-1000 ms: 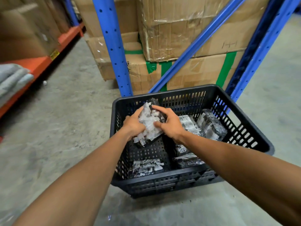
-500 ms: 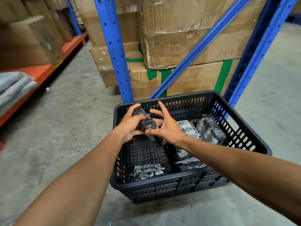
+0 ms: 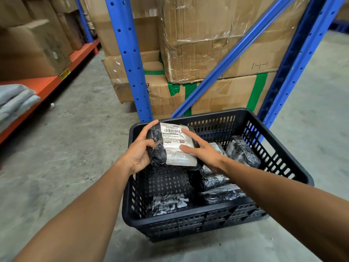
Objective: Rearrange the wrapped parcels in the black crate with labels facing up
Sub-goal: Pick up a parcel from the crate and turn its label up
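Observation:
A black slatted crate [image 3: 211, 222] stands on the concrete floor. Above its far left corner I hold a black-wrapped parcel [image 3: 175, 148] with its white barcode label turned up toward me. My left hand [image 3: 140, 151] grips the parcel's left end. My right hand [image 3: 203, 150] rests on the label with fingers spread, supporting the right side. Inside the crate lie other wrapped parcels: one at the near left [image 3: 168, 204], two stacked at the near right [image 3: 222, 193], and one against the right wall [image 3: 242, 151]. Another is partly hidden behind my right hand.
Blue rack uprights [image 3: 130, 59] and a diagonal brace [image 3: 232, 53] stand right behind the crate, with taped cardboard boxes [image 3: 207, 44] stacked between them. An orange shelf [image 3: 47, 84] with boxes and grey folded bags [image 3: 15, 101] runs along the left.
The parcel has been turned over in my hands: a second ago crumpled tape faced up, then the black side, and now the white label faces up. The view has shifted slightly.

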